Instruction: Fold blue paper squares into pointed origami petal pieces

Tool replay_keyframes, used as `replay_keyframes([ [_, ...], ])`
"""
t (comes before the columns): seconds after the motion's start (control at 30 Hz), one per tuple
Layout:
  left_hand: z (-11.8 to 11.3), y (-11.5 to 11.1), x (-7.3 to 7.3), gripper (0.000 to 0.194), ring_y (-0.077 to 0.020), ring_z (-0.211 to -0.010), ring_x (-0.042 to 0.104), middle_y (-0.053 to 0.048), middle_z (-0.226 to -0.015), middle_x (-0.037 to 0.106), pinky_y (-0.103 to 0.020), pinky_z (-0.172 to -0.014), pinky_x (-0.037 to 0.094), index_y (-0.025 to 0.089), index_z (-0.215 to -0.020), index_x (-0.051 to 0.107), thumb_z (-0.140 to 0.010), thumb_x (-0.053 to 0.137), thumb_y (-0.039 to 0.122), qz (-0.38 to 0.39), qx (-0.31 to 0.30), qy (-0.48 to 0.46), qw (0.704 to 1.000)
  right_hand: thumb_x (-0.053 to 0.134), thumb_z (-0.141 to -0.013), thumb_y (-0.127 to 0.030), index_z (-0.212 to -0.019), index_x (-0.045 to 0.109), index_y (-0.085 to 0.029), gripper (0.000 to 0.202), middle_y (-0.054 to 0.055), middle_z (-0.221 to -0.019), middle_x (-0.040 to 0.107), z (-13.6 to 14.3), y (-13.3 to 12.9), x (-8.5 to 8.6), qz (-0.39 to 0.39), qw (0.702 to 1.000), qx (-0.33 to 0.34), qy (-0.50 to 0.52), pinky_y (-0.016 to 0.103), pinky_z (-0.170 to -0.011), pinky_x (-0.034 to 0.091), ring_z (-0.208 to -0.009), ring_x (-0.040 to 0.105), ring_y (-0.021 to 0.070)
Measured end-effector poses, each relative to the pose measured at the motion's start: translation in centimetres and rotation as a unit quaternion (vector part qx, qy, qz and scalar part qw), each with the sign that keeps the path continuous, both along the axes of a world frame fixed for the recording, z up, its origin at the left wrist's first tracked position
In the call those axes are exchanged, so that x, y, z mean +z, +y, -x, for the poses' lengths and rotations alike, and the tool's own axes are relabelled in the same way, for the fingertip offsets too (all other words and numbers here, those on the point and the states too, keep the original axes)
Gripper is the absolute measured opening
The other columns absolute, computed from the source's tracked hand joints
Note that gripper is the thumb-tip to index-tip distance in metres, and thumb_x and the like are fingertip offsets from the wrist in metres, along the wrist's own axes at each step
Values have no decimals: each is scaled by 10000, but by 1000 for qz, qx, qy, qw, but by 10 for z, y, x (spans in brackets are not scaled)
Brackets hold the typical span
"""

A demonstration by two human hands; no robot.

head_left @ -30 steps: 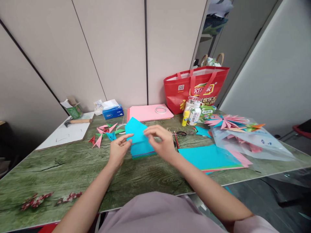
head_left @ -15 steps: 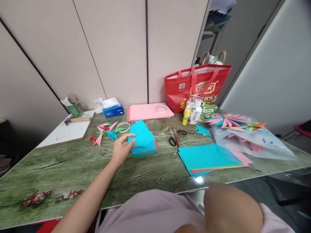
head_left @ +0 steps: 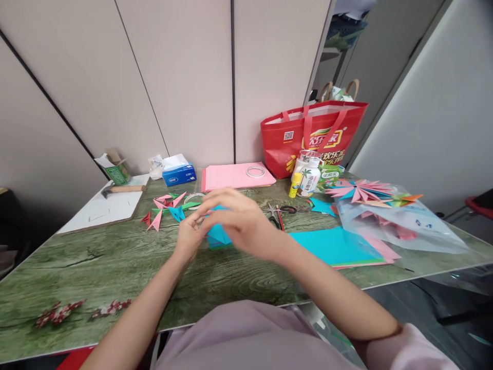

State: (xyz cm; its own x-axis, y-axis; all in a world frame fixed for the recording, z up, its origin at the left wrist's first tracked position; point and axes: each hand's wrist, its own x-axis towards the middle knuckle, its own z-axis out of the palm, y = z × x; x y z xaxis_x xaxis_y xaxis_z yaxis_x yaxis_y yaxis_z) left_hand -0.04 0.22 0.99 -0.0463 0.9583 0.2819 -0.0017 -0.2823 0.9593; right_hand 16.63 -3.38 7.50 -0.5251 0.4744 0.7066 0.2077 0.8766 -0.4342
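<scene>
Head view: blue paper point(head_left: 219, 237) sits just beyond the hands, partly masked by the right hand point(head_left: 246, 226), arching across, thumb and fingers parted, tips reaching the left hand point(head_left: 188, 236), its fingers curled narrow; whether either grips a sheet, can't tell!

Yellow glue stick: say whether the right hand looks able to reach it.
Probably yes: the yellow glue stick stands upright beside the white bottle, its near side uncovered, and nothing visible blocks the right hand.
</scene>
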Motion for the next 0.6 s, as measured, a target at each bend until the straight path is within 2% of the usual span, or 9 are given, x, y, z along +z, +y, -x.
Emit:
replay_keyframes([
  [0.1, 0, -2, 0, 368, -151, -617, 592, -53, -809, 666, -256, -539, 474, 134, -893, 615, -568, 710, 276, 44, -44, 18, 998, 376, -658, 45, -902, 618, -257, 458, 4, -1190, 468, -22, 38, -16, -19, 996, -59, -63, 446, -961, 315, -1165, 357, 198],
  [0.2, 1, -1, -2, 458, -114, -471, 541, -34, -716, 657, -235, -431, 448, 135, -961, 577, -566, 709, 327, 81, -51, 30, 995, 430, -633, 43, -907, 621, -232, 432, 23, -1248, 409, -35, 56, -41, 23, 992, -50, -114, 425, -967, 311, -1173, 344, 204],
  [0.27, 2, 0, -2, 476, -129, -542, 567, -47, -744, 656, -236, -482, 464, 128, -965, 582, -554, 721, 323, 67, -34, 31, 997, 496, -626, 14, -867, 632, -223, 364, 26, -1250, 397, -36, 57, -54, 54, 992, -42, -107, 396, -953, 333, -1160, 361, 205],
  [0.37, 2, 0, 1, 504, -160, -735, 592, -73, -872, 648, -237, -618, 470, 135, -990, 587, -538, 736, 300, 31, -4, 1, 1000, 568, -620, -37, -786, 644, -219, 258, 27, -1203, 426, -31, 54, -63, 78, 994, -45, -60, 369, -926, 361, -1107, 417, 194],
  [0.47, -1, -3, 6, 569, -115, -654, 572, -37, -847, 628, -197, -557, 441, 193, -1104, 526, -578, 712, 303, 19, 6, -53, 998, 579, -628, -57, -752, 646, -210, 208, 42, -1171, 436, -25, 54, -68, 65, 994, -88, 8, 356, -886, 387, -1080, 439, 194],
  [0.53, -3, -5, 8, 620, -86, -584, 538, -12, -823, 607, -176, -504, 413, 243, -1176, 462, -603, 697, 288, 18, -18, -79, 997, 583, -639, -80, -739, 644, -209, 174, 52, -1183, 421, -22, 55, -72, 37, 988, -140, 53, 375, -871, 388, -1090, 425, 211],
  [0.6, -3, -6, 8, 603, -73, -555, 505, -8, -819, 592, -169, -478, 392, 243, -1165, 480, -603, 698, 262, 22, -47, -81, 995, 598, -642, -109, -720, 641, -215, 139, 49, -1217, 397, -20, 56, -76, -1, 982, -179, 64, 418, -893, 357, -1127, 383, 235],
])
